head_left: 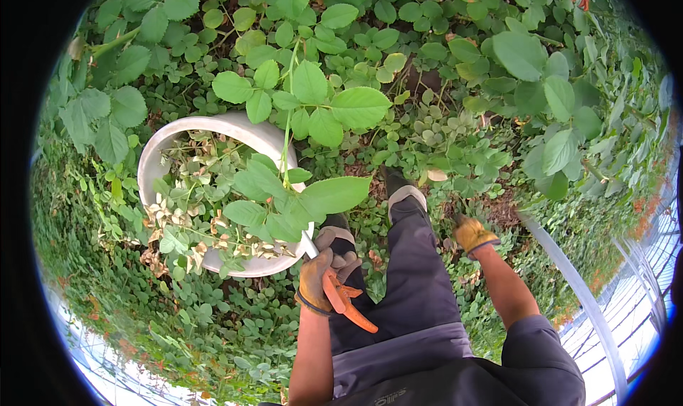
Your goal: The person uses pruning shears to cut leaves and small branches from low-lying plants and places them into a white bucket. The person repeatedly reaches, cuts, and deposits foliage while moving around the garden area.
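Note:
My left hand (321, 278), in a tan and grey work glove, is closed around orange-handled pruning shears (343, 301); their blades are hidden. A white stub (309, 245), perhaps part of the bucket's handle, sticks out just above the fist. Beside that hand a round white bucket (235, 126) holds dried, wilted leaves and cut stems (203, 200). A long leafy rose stem (290, 114) crosses over the bucket's right side. Off to the right, my gloved right hand (474, 237) reaches down among low leaves. Its fingertips are dark and partly hidden, so any grip on something does not show.
Dense green rose foliage (523, 54) surrounds me on all sides. My legs (416, 271) stand among low leaves between the bucket and my right arm. A pale curved rail (573, 281) runs along the right, with a bright framed structure behind it.

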`<state>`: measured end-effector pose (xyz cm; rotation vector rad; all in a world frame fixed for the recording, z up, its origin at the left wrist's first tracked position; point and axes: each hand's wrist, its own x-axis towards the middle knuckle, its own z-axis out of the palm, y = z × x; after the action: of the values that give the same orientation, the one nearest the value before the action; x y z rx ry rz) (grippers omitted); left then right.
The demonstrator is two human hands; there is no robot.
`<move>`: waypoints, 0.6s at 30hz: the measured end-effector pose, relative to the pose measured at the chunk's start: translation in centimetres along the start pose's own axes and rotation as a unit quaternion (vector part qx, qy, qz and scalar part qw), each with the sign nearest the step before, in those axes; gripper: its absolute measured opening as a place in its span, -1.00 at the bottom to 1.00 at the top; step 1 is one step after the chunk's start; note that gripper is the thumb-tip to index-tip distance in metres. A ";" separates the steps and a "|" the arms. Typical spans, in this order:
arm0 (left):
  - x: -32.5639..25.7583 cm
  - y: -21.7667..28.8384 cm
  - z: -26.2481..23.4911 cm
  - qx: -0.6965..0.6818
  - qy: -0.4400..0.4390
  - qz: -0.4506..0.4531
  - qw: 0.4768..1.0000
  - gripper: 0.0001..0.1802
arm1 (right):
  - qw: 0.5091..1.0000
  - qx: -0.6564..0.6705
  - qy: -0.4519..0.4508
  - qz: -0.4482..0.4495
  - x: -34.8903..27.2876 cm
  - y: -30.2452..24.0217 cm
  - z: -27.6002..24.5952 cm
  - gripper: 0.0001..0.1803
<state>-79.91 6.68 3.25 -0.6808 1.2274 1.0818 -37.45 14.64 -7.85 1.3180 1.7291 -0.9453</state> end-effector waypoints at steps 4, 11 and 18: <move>-1.0 0.8 -1.8 -0.027 -0.018 0.013 0.999 -0.53 | 0.767 -0.245 -0.547 0.227 -12.5 9.1 4.0 -0.51; 0.3 -1.2 2.4 0.074 0.040 0.080 0.993 -0.41 | 0.971 0.080 -0.138 0.180 -9.0 -3.7 -10.3 0.24; 2.2 -3.4 11.2 0.104 0.001 0.074 0.992 -0.51 | 0.905 0.315 -0.171 -0.230 -7.2 -20.4 -16.8 0.04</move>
<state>-72.41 15.94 3.43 -0.4372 1.3870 1.0557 -58.10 22.55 8.35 1.0191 1.5293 -2.0068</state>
